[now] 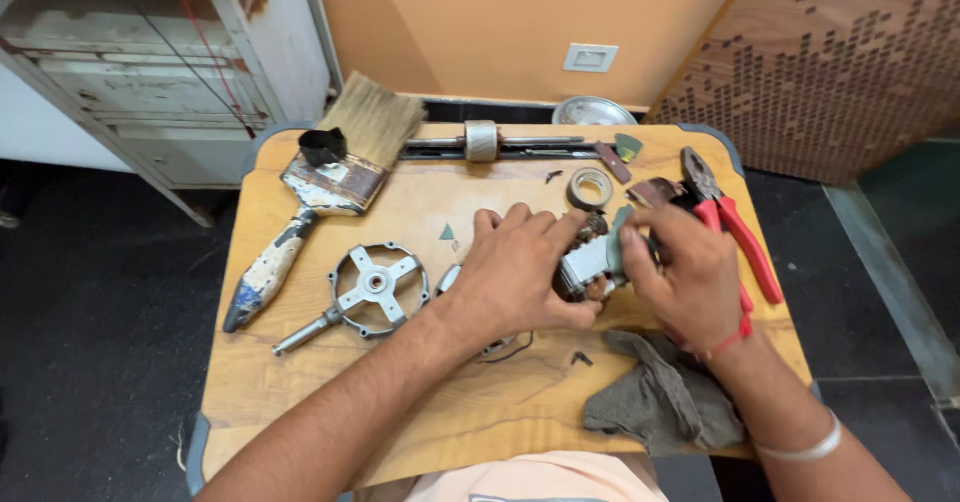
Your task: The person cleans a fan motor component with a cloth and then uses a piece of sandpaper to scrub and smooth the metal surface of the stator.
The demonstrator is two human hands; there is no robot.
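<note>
The small motor stator (588, 262), grey metal with copper windings, sits mid-table, clasped by the left hand (520, 267) from above while the right hand (680, 272) pinches a thin greenish strip (617, 234) against it. A grey rag (660, 392) lies just beneath, red-handled pliers (735, 227) to the right, a wide paintbrush (320, 187) and a round metal bracket (378, 287) to the left on the wooden table (300, 382).

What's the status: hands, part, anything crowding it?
Left hand and right hand both gripping motor stator over wooden table. Red pliers and grey rag close by right hand.
</note>
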